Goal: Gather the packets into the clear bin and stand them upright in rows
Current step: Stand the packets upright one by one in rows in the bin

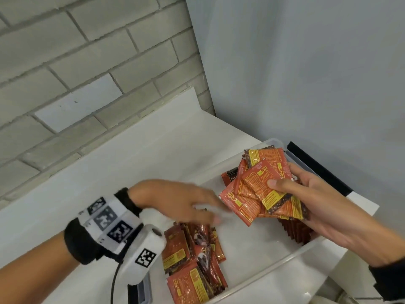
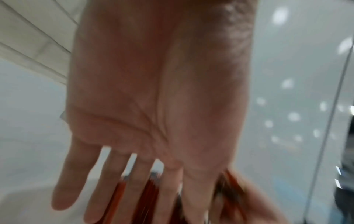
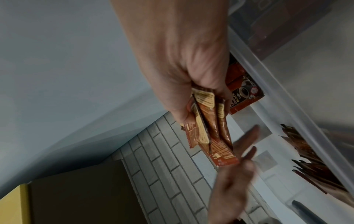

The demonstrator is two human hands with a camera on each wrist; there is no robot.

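My right hand (image 1: pixel 324 205) pinches a fanned bunch of orange-red foil packets (image 1: pixel 260 194) over the clear plastic bin (image 1: pixel 291 257) on the white counter (image 1: pixel 153 150); my left hand (image 1: pixel 175 202) is flat, fingers straight, empty, just beside them; best to square the edges first, then seat them against the upright row (image 1: pixel 293 230).

Head view looks steeply down on clear bin (image 1: pixel 291 258); wrist views close along palms; all share packets (image 1: pixel 260 194).
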